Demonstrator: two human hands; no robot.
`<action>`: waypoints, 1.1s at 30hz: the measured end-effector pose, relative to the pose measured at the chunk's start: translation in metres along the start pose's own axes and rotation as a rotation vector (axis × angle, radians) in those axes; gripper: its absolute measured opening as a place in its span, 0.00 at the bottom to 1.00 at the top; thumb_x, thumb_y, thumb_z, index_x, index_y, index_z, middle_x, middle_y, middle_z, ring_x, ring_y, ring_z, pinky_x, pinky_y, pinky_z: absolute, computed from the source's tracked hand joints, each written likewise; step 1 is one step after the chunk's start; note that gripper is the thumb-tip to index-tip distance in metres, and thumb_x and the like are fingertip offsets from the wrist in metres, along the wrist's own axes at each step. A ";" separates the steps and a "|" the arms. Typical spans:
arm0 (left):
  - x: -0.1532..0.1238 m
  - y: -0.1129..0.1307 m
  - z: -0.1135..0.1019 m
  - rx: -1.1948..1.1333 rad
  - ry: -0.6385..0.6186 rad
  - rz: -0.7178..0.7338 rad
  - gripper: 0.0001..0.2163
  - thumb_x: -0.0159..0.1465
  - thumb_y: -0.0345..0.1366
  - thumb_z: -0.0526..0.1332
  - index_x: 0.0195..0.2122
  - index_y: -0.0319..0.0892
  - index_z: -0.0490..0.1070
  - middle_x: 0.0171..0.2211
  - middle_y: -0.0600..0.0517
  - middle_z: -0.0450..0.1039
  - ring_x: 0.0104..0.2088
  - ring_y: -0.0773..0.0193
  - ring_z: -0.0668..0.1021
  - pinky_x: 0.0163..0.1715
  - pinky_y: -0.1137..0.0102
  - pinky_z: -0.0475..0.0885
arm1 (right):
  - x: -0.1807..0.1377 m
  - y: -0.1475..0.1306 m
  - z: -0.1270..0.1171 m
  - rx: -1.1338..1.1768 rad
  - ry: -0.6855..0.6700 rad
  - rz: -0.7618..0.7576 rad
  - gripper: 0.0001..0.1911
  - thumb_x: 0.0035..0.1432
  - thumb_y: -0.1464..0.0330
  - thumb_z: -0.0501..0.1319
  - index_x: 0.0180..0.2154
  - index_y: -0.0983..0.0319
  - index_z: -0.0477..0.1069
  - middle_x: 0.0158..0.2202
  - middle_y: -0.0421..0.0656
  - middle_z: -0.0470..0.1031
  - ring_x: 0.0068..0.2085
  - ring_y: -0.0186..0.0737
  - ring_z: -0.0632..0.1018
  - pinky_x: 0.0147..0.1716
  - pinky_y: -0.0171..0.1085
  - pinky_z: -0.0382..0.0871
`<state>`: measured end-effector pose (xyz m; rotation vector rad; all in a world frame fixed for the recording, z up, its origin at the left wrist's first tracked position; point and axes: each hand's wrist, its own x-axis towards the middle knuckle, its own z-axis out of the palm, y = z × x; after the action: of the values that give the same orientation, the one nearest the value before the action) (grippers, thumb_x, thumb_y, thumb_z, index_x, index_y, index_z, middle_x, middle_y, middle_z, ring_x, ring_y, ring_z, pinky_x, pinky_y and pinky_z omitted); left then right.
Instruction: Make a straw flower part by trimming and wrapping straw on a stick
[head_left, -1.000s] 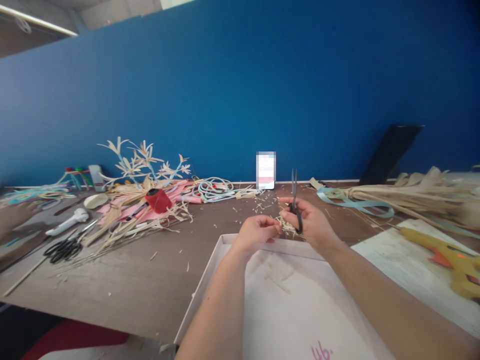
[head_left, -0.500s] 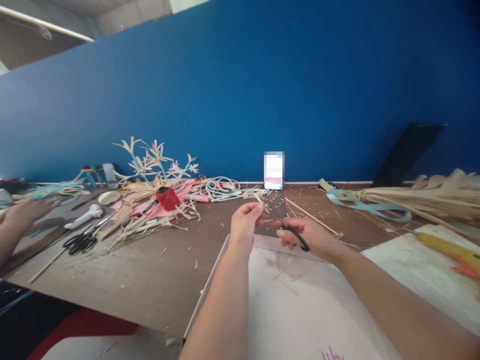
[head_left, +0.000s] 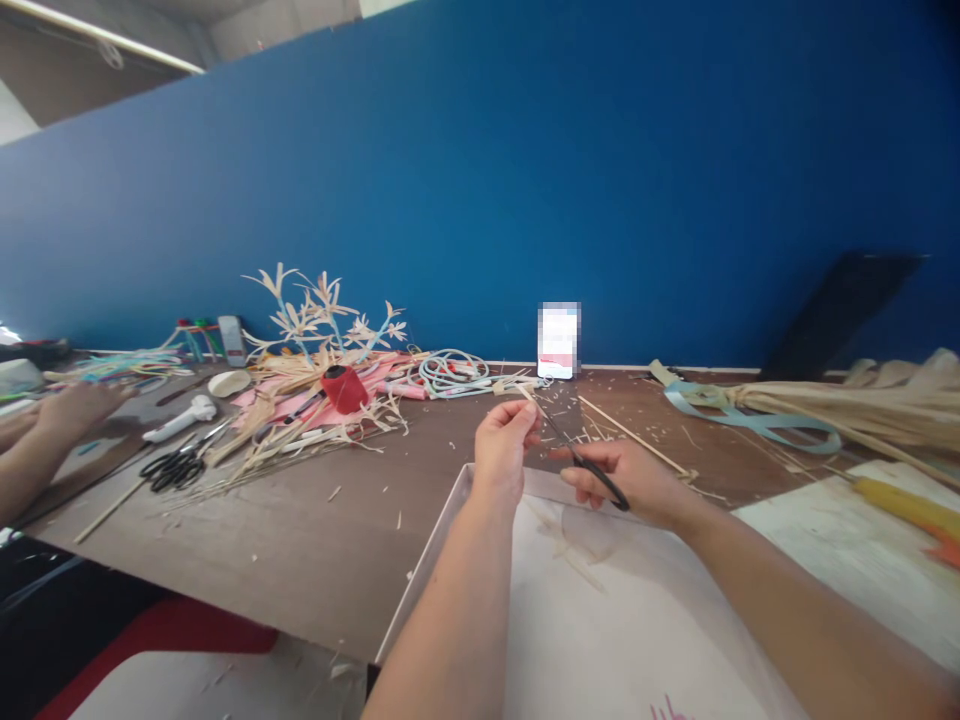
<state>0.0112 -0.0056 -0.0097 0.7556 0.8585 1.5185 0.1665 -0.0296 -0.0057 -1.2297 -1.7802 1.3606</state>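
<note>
My left hand is raised above the far edge of a white shallow box lid, its fingers pinched on a thin pale straw strip. My right hand sits just to the right, fingers closed through the black handles of a small pair of scissors. The scissor blades point up and left toward the strip held in my left hand. Small straw offcuts lie inside the box lid under both hands.
A brown table holds a heap of straw flowers, a red spool, black scissors, a white tool and coiled cord. Dried leaves and a yellow glue gun lie right. Another person's hand rests at left.
My hands separated: the left lifted with a thin strip, the right lowered and tilted the scissors from upright toward the left. The view has shifted, so everything sits further right.
</note>
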 end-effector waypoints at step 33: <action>0.000 0.000 0.002 -0.006 0.046 -0.008 0.12 0.46 0.38 0.67 0.29 0.38 0.70 0.27 0.54 0.70 0.26 0.74 0.71 0.24 0.79 0.66 | 0.001 0.001 0.001 -0.045 0.014 -0.032 0.28 0.49 0.55 0.60 0.48 0.66 0.70 0.18 0.38 0.70 0.21 0.34 0.70 0.23 0.33 0.62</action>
<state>0.0132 -0.0054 -0.0090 0.7145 0.8901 1.5361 0.1651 -0.0292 -0.0067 -1.2258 -1.8219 1.2973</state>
